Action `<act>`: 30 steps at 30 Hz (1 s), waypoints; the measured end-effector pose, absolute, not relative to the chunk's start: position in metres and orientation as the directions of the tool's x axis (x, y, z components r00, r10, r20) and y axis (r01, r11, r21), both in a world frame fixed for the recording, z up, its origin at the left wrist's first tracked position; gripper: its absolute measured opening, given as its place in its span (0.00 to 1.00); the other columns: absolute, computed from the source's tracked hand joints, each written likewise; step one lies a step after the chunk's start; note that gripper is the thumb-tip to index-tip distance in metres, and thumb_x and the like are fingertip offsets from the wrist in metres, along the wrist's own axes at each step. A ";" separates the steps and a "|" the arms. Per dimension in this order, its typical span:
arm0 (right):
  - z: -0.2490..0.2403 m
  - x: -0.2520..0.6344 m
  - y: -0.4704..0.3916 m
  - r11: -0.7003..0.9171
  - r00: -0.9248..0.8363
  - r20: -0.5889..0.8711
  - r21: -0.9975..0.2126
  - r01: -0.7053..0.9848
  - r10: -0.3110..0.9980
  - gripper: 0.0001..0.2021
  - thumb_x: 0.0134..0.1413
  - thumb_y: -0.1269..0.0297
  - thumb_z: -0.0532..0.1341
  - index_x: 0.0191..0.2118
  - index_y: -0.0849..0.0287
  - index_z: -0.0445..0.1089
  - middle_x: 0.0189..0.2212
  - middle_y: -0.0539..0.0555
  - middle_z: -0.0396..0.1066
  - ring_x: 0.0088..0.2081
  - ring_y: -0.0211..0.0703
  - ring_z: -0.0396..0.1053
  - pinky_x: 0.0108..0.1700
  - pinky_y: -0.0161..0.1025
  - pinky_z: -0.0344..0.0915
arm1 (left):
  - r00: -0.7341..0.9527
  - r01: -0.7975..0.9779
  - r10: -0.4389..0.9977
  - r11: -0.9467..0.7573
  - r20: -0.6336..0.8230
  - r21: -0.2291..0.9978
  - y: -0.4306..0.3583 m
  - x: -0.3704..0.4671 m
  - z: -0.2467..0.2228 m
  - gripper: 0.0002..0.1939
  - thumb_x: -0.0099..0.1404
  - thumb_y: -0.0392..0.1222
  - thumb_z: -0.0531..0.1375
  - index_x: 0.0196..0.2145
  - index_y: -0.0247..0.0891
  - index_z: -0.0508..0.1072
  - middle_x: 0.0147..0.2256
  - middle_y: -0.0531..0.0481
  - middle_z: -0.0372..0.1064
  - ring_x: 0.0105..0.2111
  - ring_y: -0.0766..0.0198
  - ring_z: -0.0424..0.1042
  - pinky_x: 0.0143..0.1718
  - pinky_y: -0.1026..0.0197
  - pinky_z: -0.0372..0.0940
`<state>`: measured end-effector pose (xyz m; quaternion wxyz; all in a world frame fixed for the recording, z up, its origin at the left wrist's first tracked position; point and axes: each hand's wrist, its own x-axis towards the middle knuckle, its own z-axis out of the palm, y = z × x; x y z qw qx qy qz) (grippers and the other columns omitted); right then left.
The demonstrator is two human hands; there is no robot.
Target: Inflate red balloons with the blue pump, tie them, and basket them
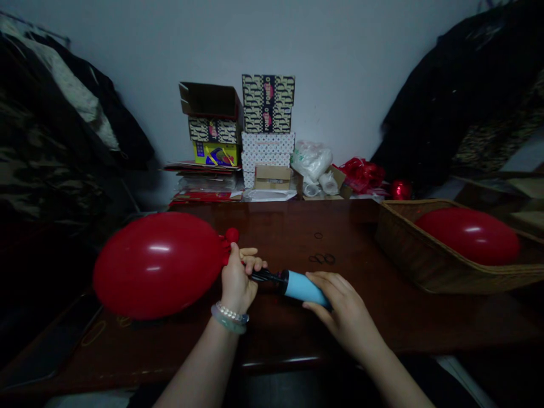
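A large inflated red balloon (pixel 157 266) lies on its side at the left, its neck pointing right. My left hand (pixel 240 275) is closed around the balloon's neck and the black nozzle end of a hand pump; a small red bulge sticks up above the thumb. The hand pump (pixel 306 288) has a light blue barrel, and my right hand (pixel 340 303) is wrapped around it. The pump is tilted slightly, its nozzle toward the balloon. How the nozzle sits in the neck is hidden by my left fingers.
At the right, a wicker basket (pixel 425 258) holds another red balloon (pixel 471 235). Several black rubber bands (pixel 327 259) lie on the dark wooden table (pixel 272 221). Stacked boxes (pixel 268 105) and a plastic bag (pixel 312 160) stand behind; a yellowish band (pixel 93 333) lies front left.
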<state>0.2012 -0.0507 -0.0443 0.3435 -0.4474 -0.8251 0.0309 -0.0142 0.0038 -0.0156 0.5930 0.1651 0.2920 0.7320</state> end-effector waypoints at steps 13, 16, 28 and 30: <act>-0.044 0.189 -0.055 0.597 -0.266 0.666 -0.333 0.730 0.697 0.21 0.58 0.63 0.62 0.56 0.57 0.63 0.48 0.61 0.70 0.49 0.53 0.69 0.50 0.54 0.68 | -0.173 -0.767 0.985 -0.132 -0.005 0.628 -0.005 -0.006 -0.008 0.27 0.60 0.34 0.55 0.58 0.33 0.64 0.20 0.58 0.60 0.24 0.66 0.66 0.38 0.55 0.68; -0.043 0.190 -0.056 0.596 -0.261 0.671 -0.332 0.731 0.694 0.20 0.58 0.63 0.62 0.56 0.57 0.63 0.47 0.61 0.71 0.48 0.54 0.69 0.50 0.54 0.68 | -0.125 -0.777 0.992 -0.090 -0.013 0.623 -0.006 -0.004 -0.007 0.24 0.60 0.35 0.56 0.55 0.32 0.67 0.20 0.57 0.59 0.26 0.65 0.68 0.39 0.53 0.69; -0.047 0.192 -0.051 0.563 -0.337 0.499 -0.420 0.712 0.799 0.23 0.55 0.64 0.65 0.56 0.57 0.64 0.50 0.60 0.70 0.50 0.52 0.68 0.53 0.52 0.68 | -0.215 -0.860 0.969 -0.130 -0.118 0.494 0.012 -0.052 -0.008 0.07 0.53 0.27 0.51 0.25 0.35 0.64 0.11 0.62 0.43 0.11 0.74 0.48 0.17 0.67 0.50; -0.043 0.203 -0.047 0.558 -0.358 0.467 -0.416 0.718 0.808 0.22 0.55 0.64 0.65 0.56 0.57 0.65 0.49 0.59 0.70 0.50 0.52 0.69 0.53 0.52 0.67 | -0.224 -0.880 0.965 -0.141 -0.136 0.453 0.014 -0.066 -0.007 0.09 0.54 0.26 0.49 0.21 0.37 0.58 0.11 0.61 0.44 0.11 0.74 0.49 0.18 0.67 0.51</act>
